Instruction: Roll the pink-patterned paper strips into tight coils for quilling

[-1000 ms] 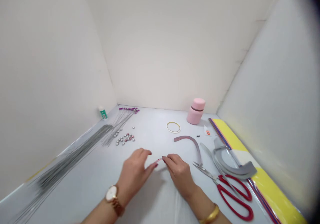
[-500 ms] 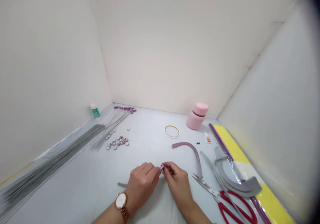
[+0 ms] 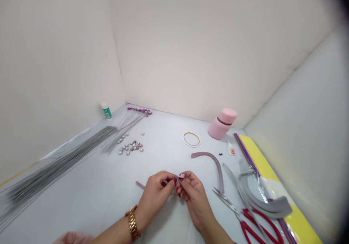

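Note:
My left hand and my right hand meet over the near middle of the table, fingertips closed. Between them they pinch a small pale pink paper strip with red marks, folded at the fingertips. A narrow pinkish strip end sticks out to the left behind my left hand; whether it is the same strip is hidden. Beyond, to the left, lies a cluster of small folded paper stars, silver and reddish. A curved paper strip rests to the right of my hands, its near end by the scissors' tips.
Red-handled scissors lie at right beside curled grey strips and yellow sheets. Behind stand a pink flask, a tape ring and a glue tube. Left are grey wires, purple-tipped stems and a green-white bottle.
My hands have turned the paper piece, and more of its pink surface shows above my right fingers. My left wrist has rolled, hiding the watch face. The view has shifted slightly.

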### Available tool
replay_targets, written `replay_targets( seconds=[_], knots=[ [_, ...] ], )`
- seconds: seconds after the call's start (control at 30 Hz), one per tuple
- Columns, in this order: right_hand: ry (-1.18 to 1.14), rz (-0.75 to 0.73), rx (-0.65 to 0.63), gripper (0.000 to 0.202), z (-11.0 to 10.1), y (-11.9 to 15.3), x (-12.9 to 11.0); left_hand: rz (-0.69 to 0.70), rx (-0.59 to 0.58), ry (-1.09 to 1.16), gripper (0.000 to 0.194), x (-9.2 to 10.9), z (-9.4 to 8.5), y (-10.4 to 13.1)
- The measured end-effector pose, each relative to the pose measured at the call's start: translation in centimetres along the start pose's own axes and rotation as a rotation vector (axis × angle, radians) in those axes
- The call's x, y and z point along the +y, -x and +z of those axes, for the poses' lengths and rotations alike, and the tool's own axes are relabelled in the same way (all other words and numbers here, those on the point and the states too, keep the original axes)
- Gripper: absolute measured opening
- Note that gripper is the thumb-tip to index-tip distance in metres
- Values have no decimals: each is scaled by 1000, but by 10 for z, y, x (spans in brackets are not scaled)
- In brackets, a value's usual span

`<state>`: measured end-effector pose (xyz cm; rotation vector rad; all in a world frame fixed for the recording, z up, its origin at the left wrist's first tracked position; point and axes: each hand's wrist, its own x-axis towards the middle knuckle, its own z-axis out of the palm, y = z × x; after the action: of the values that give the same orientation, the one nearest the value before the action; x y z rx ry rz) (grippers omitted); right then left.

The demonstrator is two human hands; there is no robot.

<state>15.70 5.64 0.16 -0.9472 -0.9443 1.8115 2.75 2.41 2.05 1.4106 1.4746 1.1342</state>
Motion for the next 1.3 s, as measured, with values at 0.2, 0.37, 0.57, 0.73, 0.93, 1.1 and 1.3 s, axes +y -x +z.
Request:
replay_targets(
  seconds=[0.2,0.37,0.57,0.73,0.93,1.1,1.3],
  knots=[
    [39,-93,73,12,-3,-1,5,52,-12,-69,12,11,3,5],
    [70,-127,82,13,-3,-1,7,116,26,-188,9,14,4,7],
    [174,-134,95,16,-1,-1,8,125,51,-124,19,9,0,6],
    [422,-223,-8,22,-1,1,2,-215,75,368,17,4,-3,-3],
    [458,-69,-167,25,-2,3,4,-361,114,624,21,-1,-7,-8],
    [61,99,-180,20,-5,3,-5,-368,187,597,21,-4,-14,-10],
    [-61,141,-211,23,-5,3,-14,-398,178,579,20,-3,-17,-10]
  ],
)
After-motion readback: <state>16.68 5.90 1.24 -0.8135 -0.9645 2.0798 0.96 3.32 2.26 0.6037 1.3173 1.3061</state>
